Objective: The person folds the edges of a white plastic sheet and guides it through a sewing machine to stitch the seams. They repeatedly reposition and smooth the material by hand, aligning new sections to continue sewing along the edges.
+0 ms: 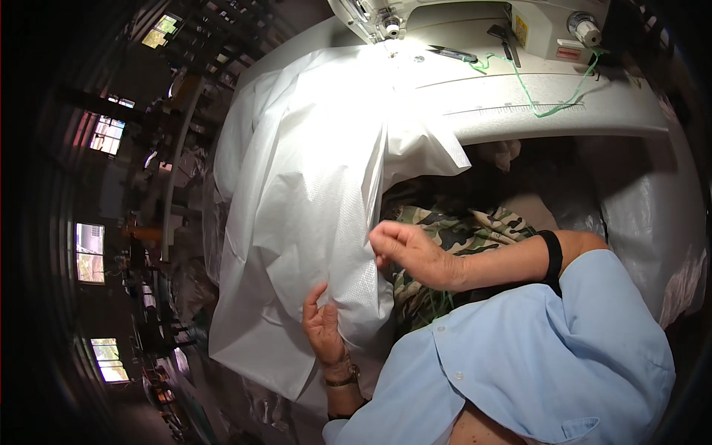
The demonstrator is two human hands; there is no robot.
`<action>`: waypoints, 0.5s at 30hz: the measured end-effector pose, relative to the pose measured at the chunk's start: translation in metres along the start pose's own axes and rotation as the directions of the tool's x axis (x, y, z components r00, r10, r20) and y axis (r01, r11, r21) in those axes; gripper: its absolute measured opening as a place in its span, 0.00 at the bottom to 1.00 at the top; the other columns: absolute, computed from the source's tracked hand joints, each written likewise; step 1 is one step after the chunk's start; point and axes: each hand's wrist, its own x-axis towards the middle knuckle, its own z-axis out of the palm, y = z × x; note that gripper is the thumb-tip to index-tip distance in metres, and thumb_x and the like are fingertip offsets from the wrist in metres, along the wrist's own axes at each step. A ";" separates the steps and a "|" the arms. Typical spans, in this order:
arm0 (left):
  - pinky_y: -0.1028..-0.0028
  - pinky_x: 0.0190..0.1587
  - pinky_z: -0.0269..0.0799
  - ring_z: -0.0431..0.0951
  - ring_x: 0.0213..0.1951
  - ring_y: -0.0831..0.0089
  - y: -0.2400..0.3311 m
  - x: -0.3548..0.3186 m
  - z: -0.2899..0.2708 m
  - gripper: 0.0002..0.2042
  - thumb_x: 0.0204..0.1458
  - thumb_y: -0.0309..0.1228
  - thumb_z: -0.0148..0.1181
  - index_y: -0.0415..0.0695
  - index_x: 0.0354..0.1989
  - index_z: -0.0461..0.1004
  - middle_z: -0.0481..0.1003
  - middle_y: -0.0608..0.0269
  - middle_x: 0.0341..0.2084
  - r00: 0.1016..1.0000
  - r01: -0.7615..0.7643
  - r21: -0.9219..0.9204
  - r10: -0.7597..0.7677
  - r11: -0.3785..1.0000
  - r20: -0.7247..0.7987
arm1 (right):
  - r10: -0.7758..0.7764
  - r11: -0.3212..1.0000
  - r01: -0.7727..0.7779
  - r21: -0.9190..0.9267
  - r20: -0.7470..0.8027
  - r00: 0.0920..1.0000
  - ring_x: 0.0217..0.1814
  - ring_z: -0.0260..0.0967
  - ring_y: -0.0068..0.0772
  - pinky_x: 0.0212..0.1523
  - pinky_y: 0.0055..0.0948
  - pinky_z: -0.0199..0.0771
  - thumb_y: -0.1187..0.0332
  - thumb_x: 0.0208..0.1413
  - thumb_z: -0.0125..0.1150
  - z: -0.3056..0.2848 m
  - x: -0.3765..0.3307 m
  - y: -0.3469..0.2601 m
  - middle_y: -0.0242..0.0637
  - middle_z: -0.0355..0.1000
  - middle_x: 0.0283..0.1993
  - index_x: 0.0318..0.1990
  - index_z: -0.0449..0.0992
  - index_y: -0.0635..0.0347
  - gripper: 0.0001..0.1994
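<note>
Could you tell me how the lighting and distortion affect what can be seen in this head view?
In the head view, glare washes out the white fabric near the sewing machine; the fisheye bends the table edge and darkens the rim; the left hand and right hand on the fabric are evenly lit and sharp.

A white sewing machine [475,22] stands at the far edge of a pale worktable [549,111]. A loose green thread [564,104] trails from the machine across the tabletop. Dark scissors [452,53] lie just beside the machine's needle end. Nearer, below the table edge, camouflage-patterned cloth [460,230] covers a lap. A light blue shirt [534,356] fills the near right. Bright windows [107,135] line the dim far left.
</note>
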 end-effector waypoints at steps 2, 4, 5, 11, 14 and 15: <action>0.76 0.53 0.69 0.75 0.45 0.75 0.009 0.001 0.004 0.14 0.61 0.27 0.58 0.34 0.52 0.73 0.77 0.61 0.44 0.999 -0.042 0.212 0.037 0.976 0.030 | 0.064 0.992 -0.041 -0.122 0.200 0.978 0.40 0.70 0.18 0.46 0.22 0.71 0.64 0.69 0.49 0.004 -0.011 -0.004 0.29 0.72 0.36 0.42 0.72 0.65 0.11; 0.76 0.51 0.68 0.75 0.43 0.75 0.016 0.004 0.012 0.13 0.60 0.26 0.59 0.35 0.51 0.75 0.77 0.62 0.41 0.998 -0.059 0.336 0.060 0.940 0.006 | 0.036 0.999 -0.026 -0.040 0.280 0.959 0.36 0.69 0.18 0.41 0.24 0.72 0.63 0.67 0.52 0.012 -0.020 -0.006 0.29 0.72 0.32 0.39 0.72 0.66 0.12; 0.77 0.48 0.68 0.74 0.41 0.75 0.019 0.008 0.016 0.12 0.59 0.25 0.60 0.35 0.49 0.77 0.77 0.63 0.38 0.993 -0.121 0.432 0.114 0.894 0.044 | 0.059 0.994 -0.029 -0.108 0.282 0.958 0.35 0.69 0.18 0.39 0.24 0.72 0.64 0.67 0.52 0.015 -0.027 -0.007 0.30 0.72 0.31 0.39 0.72 0.66 0.12; 0.71 0.44 0.72 0.77 0.37 0.62 0.048 0.035 0.052 0.09 0.52 0.26 0.64 0.38 0.41 0.79 0.76 0.56 0.31 0.858 -0.514 0.647 0.347 0.563 0.380 | -0.009 0.840 0.142 -0.523 0.247 0.969 0.30 0.73 0.53 0.34 0.42 0.72 0.63 0.62 0.52 0.021 -0.036 -0.005 0.50 0.72 0.25 0.39 0.74 0.66 0.13; 0.70 0.34 0.73 0.78 0.28 0.62 0.047 0.048 0.076 0.09 0.48 0.28 0.66 0.37 0.36 0.78 0.76 0.55 0.25 0.849 -0.524 0.652 0.274 0.548 0.452 | 0.085 0.614 0.179 -0.769 0.289 0.953 0.31 0.74 0.56 0.35 0.46 0.72 0.63 0.60 0.54 0.019 -0.032 -0.003 0.52 0.73 0.26 0.34 0.77 0.66 0.13; 0.72 0.33 0.73 0.77 0.26 0.67 0.046 0.050 0.081 0.09 0.48 0.26 0.66 0.36 0.37 0.78 0.76 0.58 0.23 0.872 -0.487 0.731 0.214 0.478 0.440 | 0.060 0.633 0.183 -0.752 0.283 0.957 0.32 0.74 0.58 0.35 0.48 0.72 0.63 0.57 0.55 0.019 -0.031 -0.003 0.54 0.74 0.26 0.31 0.78 0.66 0.13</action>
